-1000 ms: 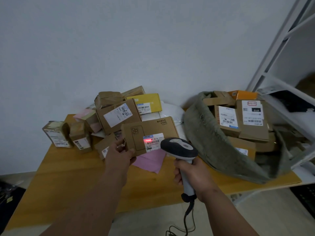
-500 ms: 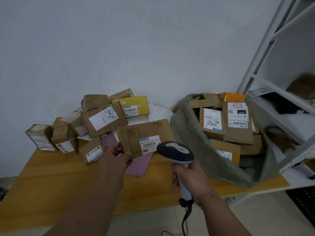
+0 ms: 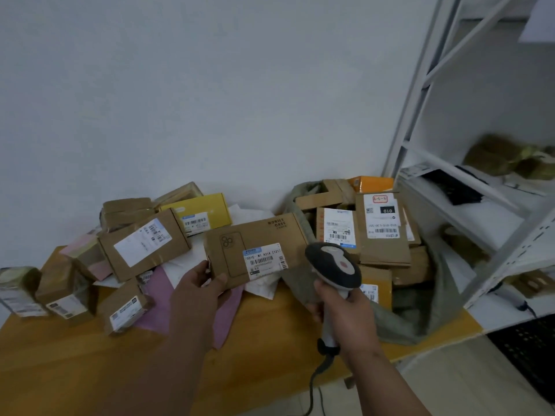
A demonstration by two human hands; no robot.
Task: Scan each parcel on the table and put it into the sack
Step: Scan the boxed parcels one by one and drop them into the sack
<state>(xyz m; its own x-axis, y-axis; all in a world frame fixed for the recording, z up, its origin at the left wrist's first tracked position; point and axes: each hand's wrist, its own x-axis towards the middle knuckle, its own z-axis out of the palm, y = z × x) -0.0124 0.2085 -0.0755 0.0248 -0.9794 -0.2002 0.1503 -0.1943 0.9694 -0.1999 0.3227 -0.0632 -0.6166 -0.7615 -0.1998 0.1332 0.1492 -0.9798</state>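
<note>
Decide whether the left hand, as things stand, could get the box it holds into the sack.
Probably yes. The left hand grips the box beside the sack, whose mouth gapes toward it; only the scanner in the right hand stands partly between.

The left hand (image 3: pixel 198 291) holds a flat brown parcel (image 3: pixel 255 249) label-up above the table (image 3: pixel 75 370), the right hand (image 3: pixel 348 313) grips a scanner (image 3: pixel 333 268) at its 3 o'clock, before the green sack (image 3: pixel 420 310).

The table (image 3: pixel 75 370) is orange-yellow wood. Brown cardboard parcels (image 3: pixel 144 241) with white labels crowd its back left corner, among them a yellow box (image 3: pixel 199 211) and a pink mailer (image 3: pixel 156 292). The sack (image 3: pixel 420 310) is grey-green; an orange box (image 3: pixel 372 184) tops it. The scanner (image 3: pixel 333 268) is black and grey.
</note>
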